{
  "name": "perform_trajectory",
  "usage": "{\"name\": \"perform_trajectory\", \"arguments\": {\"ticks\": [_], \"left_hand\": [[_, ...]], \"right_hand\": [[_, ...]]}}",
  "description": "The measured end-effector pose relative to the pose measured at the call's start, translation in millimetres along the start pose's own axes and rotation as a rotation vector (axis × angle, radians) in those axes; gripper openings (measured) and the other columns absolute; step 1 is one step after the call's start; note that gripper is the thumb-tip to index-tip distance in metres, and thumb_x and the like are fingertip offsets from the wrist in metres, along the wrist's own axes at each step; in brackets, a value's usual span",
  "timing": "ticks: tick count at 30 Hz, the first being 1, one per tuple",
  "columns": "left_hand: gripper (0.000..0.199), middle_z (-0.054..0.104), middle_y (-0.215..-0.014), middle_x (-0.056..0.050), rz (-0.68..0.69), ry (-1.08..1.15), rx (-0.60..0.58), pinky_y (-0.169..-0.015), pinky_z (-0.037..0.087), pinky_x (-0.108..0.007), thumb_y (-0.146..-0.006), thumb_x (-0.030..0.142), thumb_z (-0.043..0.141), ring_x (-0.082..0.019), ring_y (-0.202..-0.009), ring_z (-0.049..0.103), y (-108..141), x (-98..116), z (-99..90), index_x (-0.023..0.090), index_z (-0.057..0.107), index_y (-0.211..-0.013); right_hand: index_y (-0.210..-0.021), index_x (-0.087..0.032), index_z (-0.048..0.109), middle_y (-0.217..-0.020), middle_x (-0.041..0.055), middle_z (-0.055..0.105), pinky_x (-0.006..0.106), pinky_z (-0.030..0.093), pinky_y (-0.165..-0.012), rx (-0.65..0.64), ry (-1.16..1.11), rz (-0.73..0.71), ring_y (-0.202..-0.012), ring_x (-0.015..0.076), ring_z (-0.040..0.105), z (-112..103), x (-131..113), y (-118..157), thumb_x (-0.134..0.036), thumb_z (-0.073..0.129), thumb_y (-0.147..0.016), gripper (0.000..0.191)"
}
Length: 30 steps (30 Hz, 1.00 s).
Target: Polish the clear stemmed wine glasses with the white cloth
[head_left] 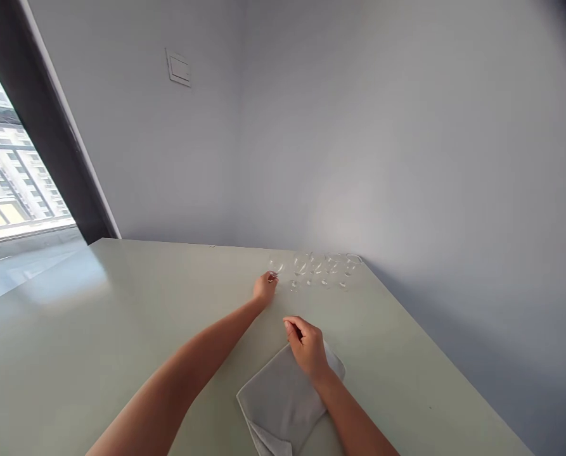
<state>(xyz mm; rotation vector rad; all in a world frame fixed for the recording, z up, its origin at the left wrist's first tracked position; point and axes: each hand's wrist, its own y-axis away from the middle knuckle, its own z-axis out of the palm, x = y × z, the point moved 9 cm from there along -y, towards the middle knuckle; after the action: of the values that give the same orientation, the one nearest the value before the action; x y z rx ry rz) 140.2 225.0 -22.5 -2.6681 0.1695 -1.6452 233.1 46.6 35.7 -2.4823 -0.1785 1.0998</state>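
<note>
At the back of the table, my left hand [265, 287] has its fingers closed on a clear stemmed glass [276, 265], at the left end of a row of glasses. Several more clear stemmed glasses [315, 265] stand upright to its right. My right hand [305, 343] is above the far part of a grey cloth [283, 396], thumb and forefinger pressed together, with nothing visible between them. The cloth lies flat on the table with one near corner folded over.
The pale, glossy table [135, 329] meets grey walls at the back and right. A white switch [179, 69] is on the left wall. At far left, a dark frame [40, 120] borders a window with a railing outside.
</note>
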Motion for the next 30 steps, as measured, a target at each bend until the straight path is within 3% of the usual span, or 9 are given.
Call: {"name": "perform_trajectory", "arguments": {"ticks": [4,12,16,19,22,24,26,28,30], "left_hand": [[0.019,0.065,-0.086,-0.005,-0.026,-0.041,0.106,-0.070,0.040,-0.025,-0.076,0.024,0.052,-0.015,-0.077,0.057,-3,-35,-63.3,0.018,0.061,-0.092],[0.018,0.064,-0.076,-0.003,-0.147,-0.102,0.421,-0.064,0.041,-0.027,-0.072,0.025,0.054,-0.015,-0.063,0.056,9,-116,-235.5,0.018,0.061,-0.087],[0.017,0.063,-0.075,-0.003,-0.183,-0.104,0.534,-0.065,0.042,-0.029,-0.069,0.024,0.055,-0.015,-0.061,0.055,12,-138,-292.8,0.018,0.060,-0.085],[0.015,0.062,-0.076,-0.003,-0.203,-0.091,0.565,-0.067,0.043,-0.031,-0.069,0.023,0.055,-0.015,-0.060,0.055,10,-145,-313.1,0.019,0.060,-0.082],[0.019,0.060,-0.082,-0.004,-0.220,-0.079,0.582,-0.071,0.043,-0.035,-0.067,0.021,0.056,-0.016,-0.065,0.055,13,-145,-318.5,0.020,0.058,-0.086],[0.036,0.056,-0.096,-0.007,-0.240,-0.078,0.685,-0.076,0.042,-0.037,-0.065,0.017,0.057,-0.018,-0.076,0.055,25,-144,-322.0,0.021,0.053,-0.100],[0.052,0.047,-0.110,-0.009,-0.253,-0.078,0.863,-0.082,0.039,-0.038,-0.063,0.015,0.057,-0.019,-0.085,0.052,47,-141,-324.4,0.023,0.044,-0.112],[0.055,0.043,-0.112,-0.008,-0.235,-0.077,0.980,-0.085,0.037,-0.037,-0.063,0.014,0.056,-0.016,-0.083,0.051,70,-135,-317.9,0.023,0.041,-0.116],[0.052,0.044,-0.110,-0.006,-0.192,-0.066,0.941,-0.084,0.038,-0.035,-0.064,0.014,0.054,-0.013,-0.077,0.049,82,-126,-300.1,0.022,0.042,-0.114]], "right_hand": [[-0.083,-0.018,0.063,-0.057,0.0004,0.056,0.022,0.039,-0.052,0.008,-0.027,-0.025,-0.049,0.0121,0.049,0,-3,3,-0.033,0.038,-0.086,0.029],[-0.081,-0.017,0.062,-0.054,-0.0007,0.053,0.023,0.036,-0.049,-0.080,-0.027,-0.051,-0.047,0.0114,0.044,18,-4,12,-0.033,0.040,-0.085,0.028],[-0.078,-0.017,0.064,-0.056,0.0003,0.055,0.023,0.038,-0.050,-0.082,-0.080,0.037,-0.050,0.0124,0.048,26,14,8,-0.035,0.042,-0.083,0.028],[-0.083,-0.016,0.065,-0.064,0.0021,0.060,0.024,0.041,-0.050,-0.003,-0.227,0.211,-0.052,0.0128,0.051,23,45,-7,-0.035,0.048,-0.077,0.026],[-0.094,-0.015,0.063,-0.080,0.0044,0.063,0.024,0.042,-0.046,0.126,-0.427,0.452,-0.049,0.0108,0.052,16,86,-29,-0.030,0.055,-0.067,0.031],[-0.099,-0.016,0.059,-0.092,0.0060,0.062,0.023,0.044,-0.047,0.209,-0.503,0.555,-0.051,0.0100,0.055,12,109,-47,-0.025,0.057,-0.061,0.039],[-0.102,-0.016,0.056,-0.099,0.0076,0.060,0.023,0.047,-0.050,0.254,-0.521,0.599,-0.055,0.0101,0.057,12,123,-66,-0.022,0.057,-0.058,0.045],[-0.099,-0.017,0.055,-0.099,0.0078,0.060,0.023,0.048,-0.051,0.263,-0.526,0.617,-0.056,0.0100,0.058,17,131,-83,-0.022,0.058,-0.056,0.044],[-0.090,-0.017,0.056,-0.091,0.0060,0.061,0.022,0.046,-0.048,0.261,-0.532,0.624,-0.053,0.0092,0.056,25,135,-94,-0.022,0.058,-0.055,0.035]]}}
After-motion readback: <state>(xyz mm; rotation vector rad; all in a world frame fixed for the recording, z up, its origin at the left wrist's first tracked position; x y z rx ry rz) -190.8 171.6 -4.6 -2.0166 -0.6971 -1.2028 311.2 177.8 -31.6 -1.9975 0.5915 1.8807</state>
